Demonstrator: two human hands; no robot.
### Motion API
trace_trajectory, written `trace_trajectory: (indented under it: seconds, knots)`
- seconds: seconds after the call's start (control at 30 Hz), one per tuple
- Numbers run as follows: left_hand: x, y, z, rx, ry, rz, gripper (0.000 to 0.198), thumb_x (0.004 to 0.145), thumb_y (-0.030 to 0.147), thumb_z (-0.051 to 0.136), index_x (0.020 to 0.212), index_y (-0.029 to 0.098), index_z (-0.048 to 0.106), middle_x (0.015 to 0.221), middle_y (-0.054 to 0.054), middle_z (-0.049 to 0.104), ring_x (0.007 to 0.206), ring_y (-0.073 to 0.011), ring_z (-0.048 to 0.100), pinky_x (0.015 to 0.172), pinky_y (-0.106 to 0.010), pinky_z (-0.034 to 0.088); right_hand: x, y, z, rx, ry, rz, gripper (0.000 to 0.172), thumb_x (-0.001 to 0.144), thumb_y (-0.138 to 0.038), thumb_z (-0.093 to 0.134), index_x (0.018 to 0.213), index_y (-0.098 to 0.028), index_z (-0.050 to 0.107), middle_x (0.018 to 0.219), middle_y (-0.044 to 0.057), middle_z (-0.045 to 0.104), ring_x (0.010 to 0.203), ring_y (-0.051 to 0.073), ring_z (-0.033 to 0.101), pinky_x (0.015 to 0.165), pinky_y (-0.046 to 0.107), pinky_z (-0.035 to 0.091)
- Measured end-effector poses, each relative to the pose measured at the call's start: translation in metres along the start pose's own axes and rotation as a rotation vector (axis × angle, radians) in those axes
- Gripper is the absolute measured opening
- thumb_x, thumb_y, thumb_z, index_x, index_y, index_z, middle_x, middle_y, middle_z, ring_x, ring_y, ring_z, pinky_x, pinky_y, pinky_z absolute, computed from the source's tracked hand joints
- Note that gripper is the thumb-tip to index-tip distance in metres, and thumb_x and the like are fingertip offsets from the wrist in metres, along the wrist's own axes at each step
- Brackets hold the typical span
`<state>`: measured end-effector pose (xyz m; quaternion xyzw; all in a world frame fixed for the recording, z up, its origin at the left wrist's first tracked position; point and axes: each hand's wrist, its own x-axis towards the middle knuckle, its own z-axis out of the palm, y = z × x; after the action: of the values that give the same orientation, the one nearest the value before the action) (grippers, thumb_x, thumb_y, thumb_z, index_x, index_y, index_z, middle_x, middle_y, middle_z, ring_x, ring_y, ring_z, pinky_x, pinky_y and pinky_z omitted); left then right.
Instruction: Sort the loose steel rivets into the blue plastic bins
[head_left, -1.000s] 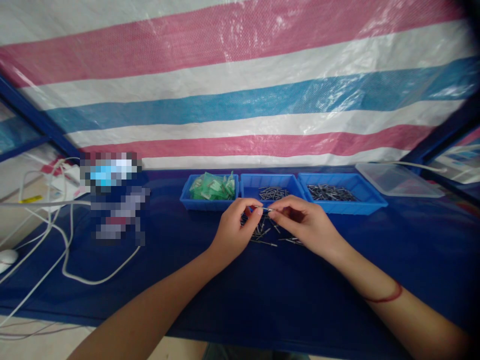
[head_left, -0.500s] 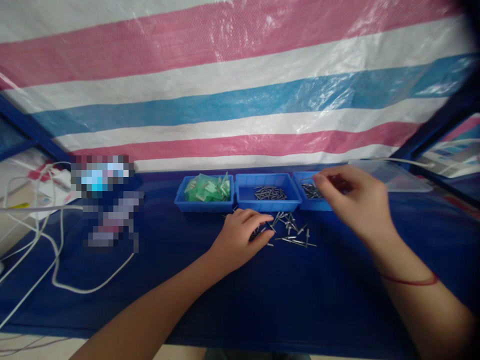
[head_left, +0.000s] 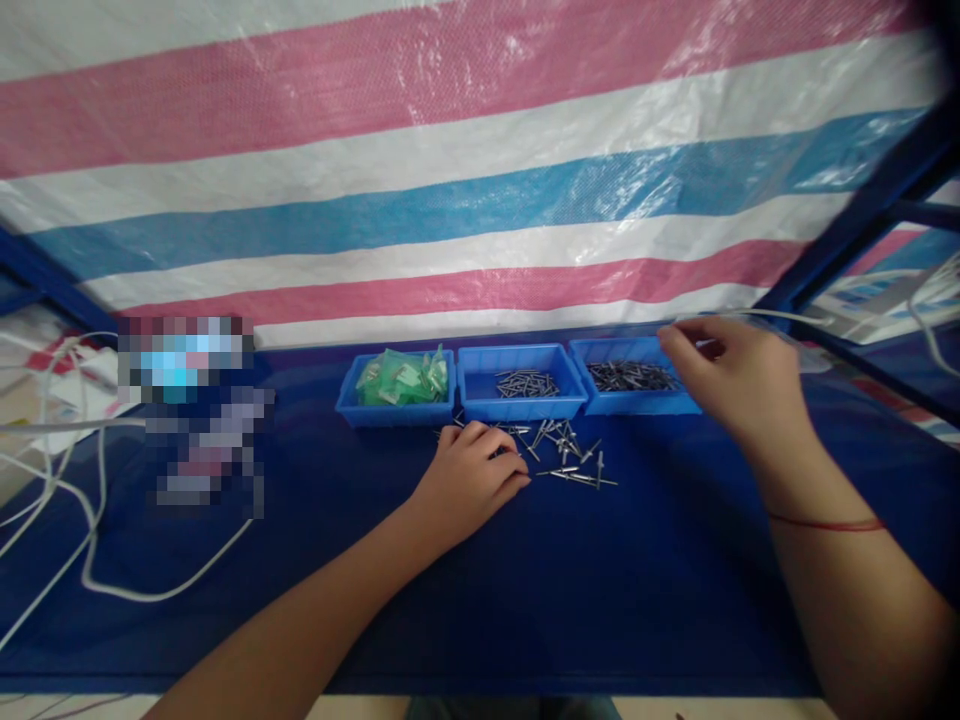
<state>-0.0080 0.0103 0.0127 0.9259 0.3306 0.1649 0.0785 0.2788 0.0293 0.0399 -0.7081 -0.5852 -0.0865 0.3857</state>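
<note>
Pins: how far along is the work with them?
Looks done: the right tray holds many pins, the middle tray few. In hand: the left hand rests on loose pins; the right hand hovers at the right tray. Left: that loose pile.

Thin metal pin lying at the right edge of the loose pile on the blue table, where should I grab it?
Pinch the thin metal pin across its shaft, mid-length, coming down from above. It lies flat and crosswise on the blue table, at the outer edge of the pile, so both long sides look free.
</note>
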Motion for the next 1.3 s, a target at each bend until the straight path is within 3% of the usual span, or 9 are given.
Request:
trace_trajectory:
  seconds: [0.13,0.2,0.27,0.43,0.57,0.77,0.93,1.3]
  knots:
    - [0.001,0.001,-0.001,-0.154,0.072,-0.092,0.020,0.092,0.031,0.048,0.091,0.021,0.064,0.097,-0.004,0.066,0.091,-0.0186,0.055,0.079,-0.034,0.035,-0.015,-0.036,0.002,0.263,-0.159,-0.188,0.020,0.085,-0.038,0.054,0.082,-0.022,0.066,0.074,0.003,0.066,0.060,0.016,0.055,0.058,0.032,0.041]
    - [0.003,0.000,-0.001,-0.334,0.151,-0.178,0.019,0.092,0.031,0.047,0.093,0.020,0.062,0.093,-0.003,0.066,0.086,-0.0167,0.058,0.077,-0.030,0.040,-0.025,-0.054,0.006,0.415,-0.366,-0.323,0.018,0.085,-0.034,0.054,0.083,-0.021,0.066,0.078,0.003,0.066,0.059,0.014,0.054,0.055,0.029,0.040]
    - [0.004,-0.002,0.000,-0.518,0.238,-0.266,0.017,0.091,0.030,0.048,0.093,0.019,0.060,0.091,-0.003,0.066,0.082,-0.0152,0.060,0.075,-0.027,0.044,-0.036,-0.069,0.010,0.485,-0.473,-0.417,0.014,0.083,-0.031,0.057,0.084,-0.021,0.066,0.079,0.003,0.065,0.059,0.013,0.053,0.055,0.028,0.041]
    - [0.008,-0.004,0.001,-0.900,0.385,-0.361,0.015,0.089,0.029,0.050,0.092,0.016,0.057,0.089,-0.004,0.065,0.081,-0.0142,0.063,0.077,-0.027,0.049,-0.056,-0.086,0.026,0.569,-0.597,-0.461,0.014,0.083,-0.032,0.059,0.086,-0.021,0.066,0.077,0.002,0.063,0.062,0.013,0.054,0.058,0.026,0.041]
    - [0.009,-0.006,0.002,-0.987,0.423,-0.371,0.017,0.089,0.030,0.051,0.093,0.015,0.057,0.090,-0.005,0.065,0.083,-0.0140,0.063,0.079,-0.027,0.050,-0.062,-0.088,0.037,0.685,-0.536,-0.320,0.019,0.088,-0.033,0.053,0.083,-0.020,0.065,0.075,0.003,0.063,0.064,0.014,0.054,0.058,0.027,0.041]
    - [0.005,-0.005,0.004,-0.842,0.381,-0.409,0.018,0.090,0.031,0.049,0.097,0.017,0.058,0.091,-0.006,0.066,0.086,-0.0163,0.063,0.078,-0.028,0.050,-0.069,-0.092,0.040,0.898,-0.438,-0.056,0.020,0.083,-0.040,0.060,0.082,-0.020,0.064,0.078,0.004,0.064,0.067,0.015,0.056,0.058,0.029,0.045]
    - [0.003,0.000,0.002,-0.726,0.365,-0.343,0.023,0.089,0.030,0.053,0.108,0.019,0.059,0.106,-0.007,0.066,0.092,-0.0167,0.063,0.080,-0.027,0.049,-0.070,-0.094,0.037,0.940,-0.446,-0.054,0.019,0.081,-0.038,0.061,0.083,-0.020,0.064,0.078,0.004,0.063,0.066,0.015,0.055,0.059,0.030,0.046]
    - [0.004,-0.003,0.003,-0.683,0.406,-0.337,0.013,0.085,0.028,0.057,0.094,0.018,0.059,0.094,-0.004,0.065,0.081,-0.0145,0.062,0.073,-0.025,0.049,-0.069,-0.094,0.036,0.937,-0.482,-0.083,0.013,0.082,-0.033,0.060,0.083,-0.020,0.064,0.072,0.002,0.055,0.061,0.013,0.050,0.054,0.027,0.042]
